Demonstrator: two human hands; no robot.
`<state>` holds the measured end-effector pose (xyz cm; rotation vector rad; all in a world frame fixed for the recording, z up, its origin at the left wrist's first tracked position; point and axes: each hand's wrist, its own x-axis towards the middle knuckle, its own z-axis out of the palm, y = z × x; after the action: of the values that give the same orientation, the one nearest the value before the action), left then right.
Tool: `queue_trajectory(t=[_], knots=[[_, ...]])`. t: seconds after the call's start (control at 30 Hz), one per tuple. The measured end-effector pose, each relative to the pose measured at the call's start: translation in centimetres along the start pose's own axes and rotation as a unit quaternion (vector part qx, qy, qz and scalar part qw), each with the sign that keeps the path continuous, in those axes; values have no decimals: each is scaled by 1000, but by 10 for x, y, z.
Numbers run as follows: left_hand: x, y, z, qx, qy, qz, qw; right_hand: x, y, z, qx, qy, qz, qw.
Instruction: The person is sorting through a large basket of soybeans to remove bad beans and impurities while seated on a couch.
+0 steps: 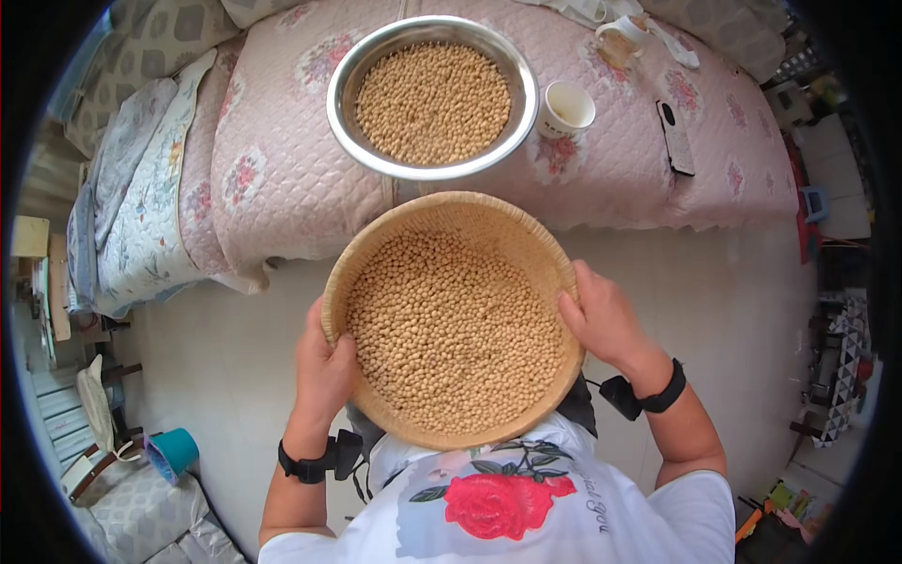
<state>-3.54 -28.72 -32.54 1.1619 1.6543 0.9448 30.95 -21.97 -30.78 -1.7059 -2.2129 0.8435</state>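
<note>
A round woven basket (451, 204) filled with dried soybeans (458, 331) is held in front of my body. My left hand (324, 370) grips its rim on the left side, thumb over the edge. On the right side my right hand (602, 317) holds the rim the same way. Just beyond the basket, a stainless steel basin (431, 169) with more soybeans (433, 102) rests on a pink quilted floral cover. A white paper cup (566, 109) stands right beside the basin.
A phone (676, 137) and a clear mug (622, 39) lie farther right on the quilted cover (282, 176). Folded bedding (151, 183) is at the left. A teal bucket (171, 453) sits at lower left, by a grey patterned cushion.
</note>
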Motion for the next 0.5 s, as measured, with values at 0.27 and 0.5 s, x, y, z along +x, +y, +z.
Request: queue_trajectory(t=[0.27,0.5], knots=[[-16,-6,2,21,-2,-70,997,3,-2,15,-36,12,18,999],[-8,-23,1,-13,18,-47,999,6,-16,17,-65,19,31,997]])
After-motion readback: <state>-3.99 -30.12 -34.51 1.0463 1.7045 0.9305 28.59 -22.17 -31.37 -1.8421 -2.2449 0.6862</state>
